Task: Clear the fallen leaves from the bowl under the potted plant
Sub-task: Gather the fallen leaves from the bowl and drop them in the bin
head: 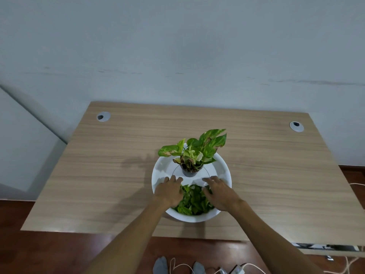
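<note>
Hands (pixel 168 191) (pixel 219 191) flank loose leaves (pixel 192 200) in the bowl (pixel 225 169).

desk (pixel 118 175) open all round, plant (pixel 195 153) blocks bowl's (pixel 225 171) rear

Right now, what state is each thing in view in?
left hand: open, fingers spread on the leaves
right hand: open, fingers spread on the leaves
fallen leaves: heaped between the hands
bowl: upright on the table
potted plant: upright in the bowl
</note>
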`<state>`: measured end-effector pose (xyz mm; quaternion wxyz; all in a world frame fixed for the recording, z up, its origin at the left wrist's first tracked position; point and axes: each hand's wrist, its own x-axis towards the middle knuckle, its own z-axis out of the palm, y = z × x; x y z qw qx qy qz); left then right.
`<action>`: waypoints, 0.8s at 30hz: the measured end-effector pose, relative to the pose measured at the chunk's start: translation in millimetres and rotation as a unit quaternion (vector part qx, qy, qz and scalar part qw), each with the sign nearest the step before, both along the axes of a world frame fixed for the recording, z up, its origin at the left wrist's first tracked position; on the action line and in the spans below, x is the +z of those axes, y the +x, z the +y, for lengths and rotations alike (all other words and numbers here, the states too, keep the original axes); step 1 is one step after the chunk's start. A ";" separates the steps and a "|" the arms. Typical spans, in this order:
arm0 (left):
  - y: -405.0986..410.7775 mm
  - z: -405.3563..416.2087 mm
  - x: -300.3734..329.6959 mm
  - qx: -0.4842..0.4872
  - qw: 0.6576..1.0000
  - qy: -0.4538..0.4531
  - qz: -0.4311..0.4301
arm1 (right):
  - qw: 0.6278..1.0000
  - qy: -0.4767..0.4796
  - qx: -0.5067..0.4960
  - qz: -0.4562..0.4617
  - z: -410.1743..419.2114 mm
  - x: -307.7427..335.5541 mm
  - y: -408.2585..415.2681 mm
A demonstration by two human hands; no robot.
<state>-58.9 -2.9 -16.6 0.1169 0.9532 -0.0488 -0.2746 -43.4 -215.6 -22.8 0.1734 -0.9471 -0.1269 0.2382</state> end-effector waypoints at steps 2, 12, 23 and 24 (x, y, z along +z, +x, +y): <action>-4.5 -2.6 -1.9 -0.016 1.000 0.014 0.000 | 1.000 -0.017 0.023 0.007 5.0 -3.6 -5.3; -2.9 18.4 -4.2 -0.063 0.994 0.074 -0.041 | 0.998 0.034 -0.057 0.024 8.1 6.1 -1.3; -11.1 2.0 5.7 0.055 0.988 -0.084 0.120 | 0.992 0.040 -0.066 0.102 21.8 14.3 -3.8; -12.0 0.5 5.2 0.058 0.987 -0.088 0.125 | 0.990 0.046 -0.070 0.110 24.2 15.9 -4.3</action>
